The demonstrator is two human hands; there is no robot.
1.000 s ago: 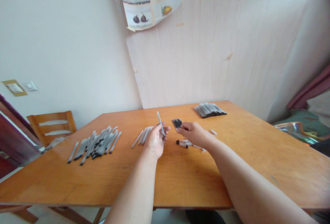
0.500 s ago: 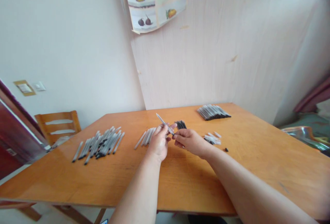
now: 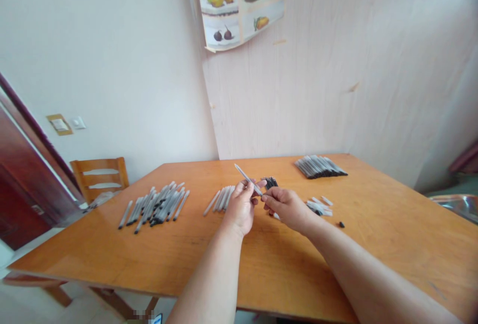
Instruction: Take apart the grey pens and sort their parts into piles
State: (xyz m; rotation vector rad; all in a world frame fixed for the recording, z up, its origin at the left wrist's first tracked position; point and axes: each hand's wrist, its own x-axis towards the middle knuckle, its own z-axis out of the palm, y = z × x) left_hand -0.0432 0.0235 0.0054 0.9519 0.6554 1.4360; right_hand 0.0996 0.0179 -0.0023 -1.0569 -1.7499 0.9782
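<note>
My left hand [image 3: 242, 207] is closed round a pen with a pale clear barrel [image 3: 243, 173], which slants up to the left with its point away from me. At the pen's lower, dark end the thumb and fingers of my right hand [image 3: 286, 208] pinch together; whether they also hold a small separate part is hidden. Just behind my hands lies a bundle of thin black sticks [image 3: 272, 182]. To the left of my left hand is a row of pale pen barrels [image 3: 220, 199]. Small white and black pieces [image 3: 320, 207] lie beyond my right hand, partly covered by it.
On the wooden table [image 3: 112, 259], a loose heap of dark-ended pens [image 3: 159, 207] lies at the left. A neat row of pens [image 3: 320, 166] is at the back right. A small black cap [image 3: 341, 224] lies at the right. A wooden chair [image 3: 100, 177] stands behind the left edge.
My right hand has come from beside the black sticks to the lower end of the pen in my left hand. The pen has tilted further left. The view has turned left.
</note>
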